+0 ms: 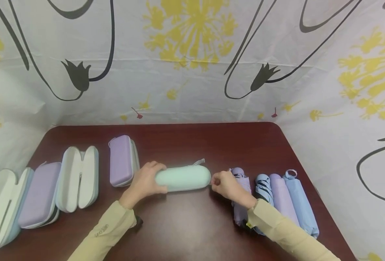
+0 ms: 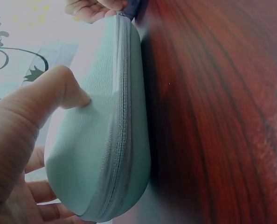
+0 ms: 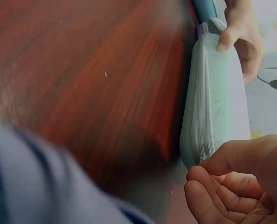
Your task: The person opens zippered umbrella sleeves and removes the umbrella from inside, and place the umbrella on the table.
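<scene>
A mint-green zippered case (image 1: 183,178) lies lengthwise in the middle of the table. My left hand (image 1: 147,180) grips its left end, the thumb pressing the near side and the fingers round the far side, as the left wrist view shows. At the other end, my right hand (image 1: 225,183) pinches the zipper pull (image 3: 203,158) between thumb and index finger. The zipper (image 2: 122,93) runs along the case's side, and its teeth look closed in the left wrist view. A small fabric loop (image 1: 199,161) sticks out behind the case.
Left of the case are a purple case (image 1: 120,159), an open white-lined case (image 1: 78,179), another purple case (image 1: 39,195) and a further open case (image 1: 3,208). Folded umbrellas lie to the right: one purple (image 1: 241,181) under my right forearm, a striped blue (image 1: 264,188), a lilac (image 1: 283,199), a light blue (image 1: 301,204).
</scene>
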A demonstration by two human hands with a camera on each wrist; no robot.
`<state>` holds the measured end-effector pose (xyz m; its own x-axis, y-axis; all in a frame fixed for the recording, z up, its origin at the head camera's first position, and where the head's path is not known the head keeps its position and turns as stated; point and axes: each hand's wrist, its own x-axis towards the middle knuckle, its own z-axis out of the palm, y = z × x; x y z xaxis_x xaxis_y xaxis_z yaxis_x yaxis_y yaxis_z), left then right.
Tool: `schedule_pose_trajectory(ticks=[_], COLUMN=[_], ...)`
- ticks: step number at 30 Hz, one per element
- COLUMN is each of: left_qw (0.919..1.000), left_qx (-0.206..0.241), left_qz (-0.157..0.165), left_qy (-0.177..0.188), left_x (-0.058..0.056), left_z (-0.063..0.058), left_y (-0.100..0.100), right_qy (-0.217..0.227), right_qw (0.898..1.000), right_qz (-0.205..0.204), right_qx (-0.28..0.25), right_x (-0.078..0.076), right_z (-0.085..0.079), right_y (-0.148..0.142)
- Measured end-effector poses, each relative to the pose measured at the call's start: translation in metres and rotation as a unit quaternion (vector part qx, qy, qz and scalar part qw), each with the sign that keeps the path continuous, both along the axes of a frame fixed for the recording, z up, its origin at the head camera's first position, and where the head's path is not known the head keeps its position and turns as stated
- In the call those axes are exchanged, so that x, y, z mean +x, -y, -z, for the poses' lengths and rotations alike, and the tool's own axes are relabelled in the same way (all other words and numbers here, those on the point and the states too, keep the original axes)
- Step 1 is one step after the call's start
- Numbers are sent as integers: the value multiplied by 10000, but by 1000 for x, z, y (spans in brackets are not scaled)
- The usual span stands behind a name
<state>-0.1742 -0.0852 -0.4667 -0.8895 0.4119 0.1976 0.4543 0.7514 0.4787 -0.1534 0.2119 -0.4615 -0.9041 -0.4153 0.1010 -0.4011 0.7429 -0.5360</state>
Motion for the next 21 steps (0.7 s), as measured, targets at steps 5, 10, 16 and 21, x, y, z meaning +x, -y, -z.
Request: schedule_pose_trajectory(ticks=[5,10,16,21], left_qw=[9999,9994,9977,9957], left_qx=[42,94,149,150], left_qz=[-126,-332,-604,-784], left_qy=[-29,51,284,466], left_x=[5,8,12,16], left_z=[1,2,-1,-4], left_y=[-2,-6,-11,-17], right_qy=[-20,-178,-275,-24], right_qw=[9997,9986,9973,9963], right_qz=[58,278,374,450], right_qx=[-244,-404,-568,-730], right_x=[6,11,13,15], right_z=[4,6,9,11], right_y=[7,17,35,48])
